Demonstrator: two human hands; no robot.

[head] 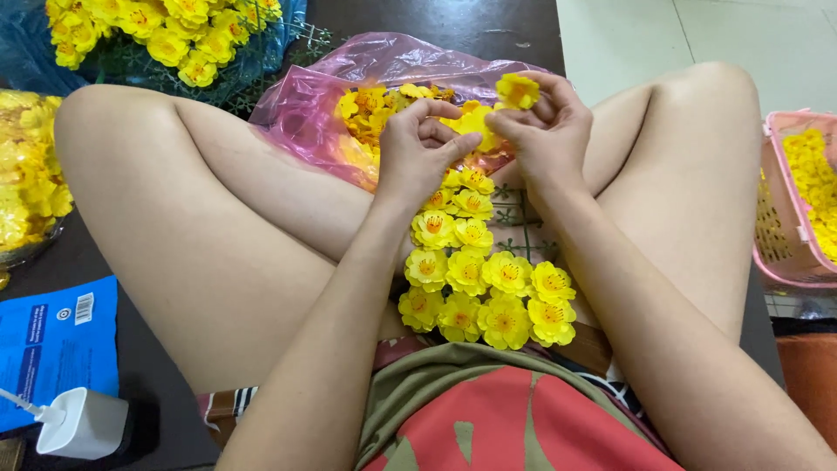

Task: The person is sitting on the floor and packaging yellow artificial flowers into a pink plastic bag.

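Both hands meet above the lap; the right hand (545, 131) pinches a loose yellow flower (518, 90) at its fingertips, the left hand (418, 144) curls shut on a yellow petal piece (475, 122) just below it; the flower strip (475, 279) runs lengthwise toward the body beneath both wrists; pink bag (323, 96) of blooms behind, pink basket (789, 209) off right

Flower (518, 90) at the right hand (545, 131): yellow petals. Petal piece (473, 122) between both hands: plain yellow. Flower cluster (475, 279) in the lap: yellow petals, orange-red centres. Plastic bag (314, 105), far centre: translucent pink, yellow flowers inside. Basket (776, 227), right: pink, yellow contents. Packet (52, 349), near left: blue with a white label patch. Charger (83, 425), near left: white. Shirt (488, 419), near centre: red with olive-green shapes. Floor (697, 35), far right: pale tiles.
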